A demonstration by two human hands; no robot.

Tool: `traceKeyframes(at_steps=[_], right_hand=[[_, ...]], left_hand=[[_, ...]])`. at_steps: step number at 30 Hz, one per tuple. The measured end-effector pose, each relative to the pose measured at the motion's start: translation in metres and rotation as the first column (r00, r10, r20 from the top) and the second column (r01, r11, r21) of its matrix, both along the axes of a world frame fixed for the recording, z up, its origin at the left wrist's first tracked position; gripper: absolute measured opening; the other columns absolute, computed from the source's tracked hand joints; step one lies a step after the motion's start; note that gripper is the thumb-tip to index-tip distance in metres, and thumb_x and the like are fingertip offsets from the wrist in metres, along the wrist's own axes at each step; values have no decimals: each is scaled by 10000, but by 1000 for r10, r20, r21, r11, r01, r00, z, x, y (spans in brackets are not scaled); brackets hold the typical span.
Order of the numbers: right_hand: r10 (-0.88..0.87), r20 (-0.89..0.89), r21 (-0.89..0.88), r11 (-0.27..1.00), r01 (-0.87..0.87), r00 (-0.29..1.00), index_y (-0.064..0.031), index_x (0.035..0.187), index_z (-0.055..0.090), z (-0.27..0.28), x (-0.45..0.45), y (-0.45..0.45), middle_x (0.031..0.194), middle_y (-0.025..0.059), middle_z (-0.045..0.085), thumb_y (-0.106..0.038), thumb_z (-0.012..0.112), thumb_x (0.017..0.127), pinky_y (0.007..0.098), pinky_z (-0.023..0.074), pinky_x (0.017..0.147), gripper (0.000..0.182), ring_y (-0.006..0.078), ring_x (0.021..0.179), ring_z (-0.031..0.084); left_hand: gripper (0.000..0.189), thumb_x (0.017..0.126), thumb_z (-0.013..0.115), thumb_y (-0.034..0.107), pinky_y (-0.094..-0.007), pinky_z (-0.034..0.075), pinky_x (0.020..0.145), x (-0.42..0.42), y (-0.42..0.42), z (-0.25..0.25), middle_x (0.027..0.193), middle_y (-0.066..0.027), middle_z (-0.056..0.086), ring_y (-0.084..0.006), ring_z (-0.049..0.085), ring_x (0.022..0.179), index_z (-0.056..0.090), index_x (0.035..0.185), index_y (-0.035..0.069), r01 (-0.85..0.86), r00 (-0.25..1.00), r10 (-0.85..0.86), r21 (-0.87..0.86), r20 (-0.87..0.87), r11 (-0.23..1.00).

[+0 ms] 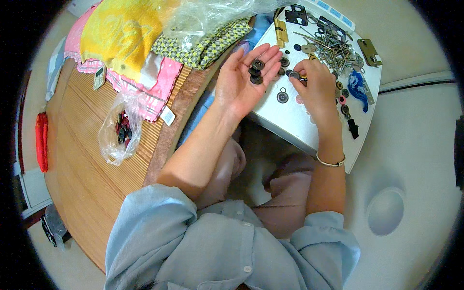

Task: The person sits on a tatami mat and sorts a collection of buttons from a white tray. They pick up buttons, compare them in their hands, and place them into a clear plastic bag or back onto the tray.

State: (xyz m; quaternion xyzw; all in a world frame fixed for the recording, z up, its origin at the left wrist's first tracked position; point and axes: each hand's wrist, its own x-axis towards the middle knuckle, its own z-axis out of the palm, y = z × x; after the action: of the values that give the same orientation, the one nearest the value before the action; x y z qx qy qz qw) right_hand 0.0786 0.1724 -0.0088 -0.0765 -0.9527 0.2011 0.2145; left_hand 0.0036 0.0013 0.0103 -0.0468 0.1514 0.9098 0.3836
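My left hand (241,79) lies palm up, fingers extended, over the near left edge of a white tabletop (279,119). Three dark buttons (256,79) rest against its fingers. Over the table, my right hand (313,81) has thumb and fingertips closed around a dark button (294,75). Other buttons sit partly hidden under that hand. Between the hands, a large dark button (282,97) lies on the white surface with a small ring touching its upper edge. Beyond the left fingertips is another dark button (284,62).
A heap of screws and metal hardware (335,50) covers the table's back, near a brass lock cylinder (280,33). More buttons (344,108) and a blue bundle (357,88) lie right. Leftward, a clear plastic bag (108,145) of buttons sits on a woven mat (83,119).
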Motion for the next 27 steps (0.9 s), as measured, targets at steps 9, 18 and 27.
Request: traceKeyframes(at_steps=[9, 18, 27], right_hand=[[190, 222, -425, 902, -81, 956, -37, 814, 631, 35, 32, -5, 743, 79, 666, -97, 649, 778, 302, 482, 619, 72, 178, 661, 633], [108, 58, -345, 935, -82, 992, -48, 818, 613, 15, 32, -1, 728, 88, 607, -111, 627, 807, 345, 481, 637, 66, 232, 668, 606], [-33, -76, -229, 973, 14, 997, -57, 932, 654, 7, 0, 10, 937, 107, 625, -97, 593, 832, 376, 480, 775, 124, 270, 871, 596]], left_hand=[[504, 1011, 294, 295, -475, 399, 1063, -11, -10, -12, 1390, -244, 420, -385, 418, 1292, 370, 1337, -82, -9, 1000, 10, 90, -9, 996], [504, 1010, 309, 289, -474, 401, 1065, -11, -9, -16, 1380, -244, 426, -385, 423, 1285, 362, 1341, -87, 0, 1000, 2, 125, -12, 992], [497, 1005, 331, 283, -447, 379, 1088, -8, -10, -8, 1379, -247, 425, -374, 419, 1287, 375, 1333, -87, -96, 995, 96, -9, -4, 995]])
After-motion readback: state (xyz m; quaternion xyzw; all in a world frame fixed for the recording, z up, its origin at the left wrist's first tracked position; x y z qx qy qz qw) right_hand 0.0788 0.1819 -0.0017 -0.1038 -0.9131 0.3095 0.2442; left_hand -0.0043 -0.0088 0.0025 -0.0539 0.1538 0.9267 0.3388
